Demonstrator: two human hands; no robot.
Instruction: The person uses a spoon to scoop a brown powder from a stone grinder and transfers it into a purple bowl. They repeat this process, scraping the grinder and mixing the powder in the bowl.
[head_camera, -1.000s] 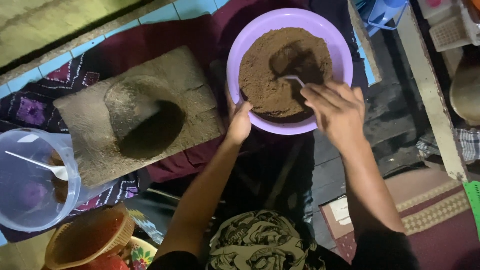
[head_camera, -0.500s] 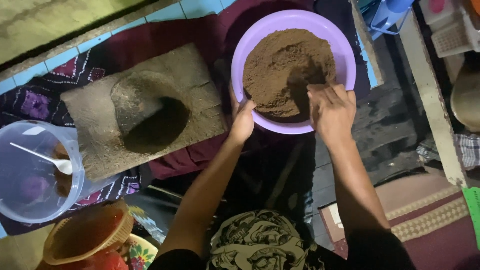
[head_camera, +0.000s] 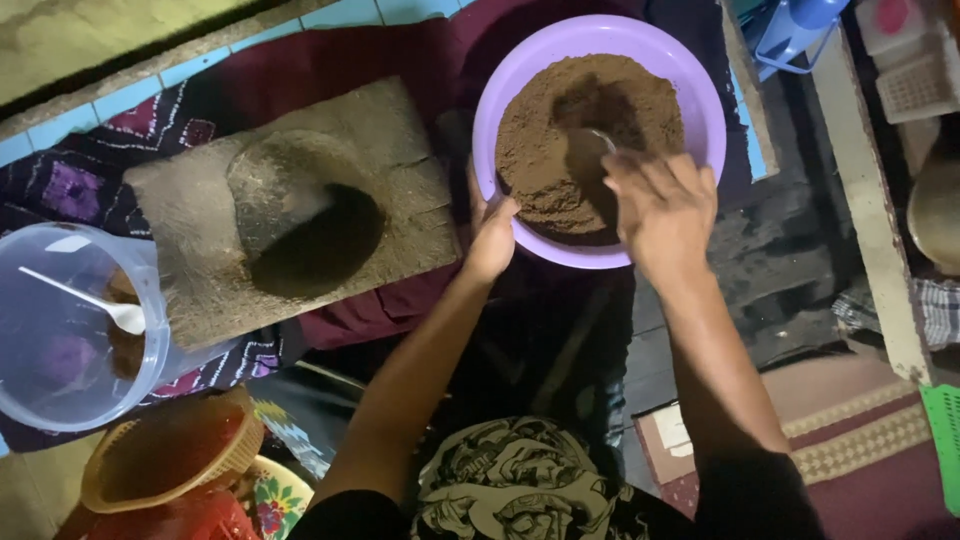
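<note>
Slab (head_camera: 200, 220) with hollowed pit lies left of bowl (head_camera: 700, 110); clear tub (head_camera: 60, 400) further left. Bowl, lilac, heaped with brown powder (head_camera: 540, 150). Left hand (head_camera: 490, 235) clamps near rim, thumb inside. Right hand (head_camera: 665, 205) closed on spoon (head_camera: 600, 138), tip buried in powder. Risk: bowl sits on cloth; hard scoop could tip it, spilling powder.
</note>
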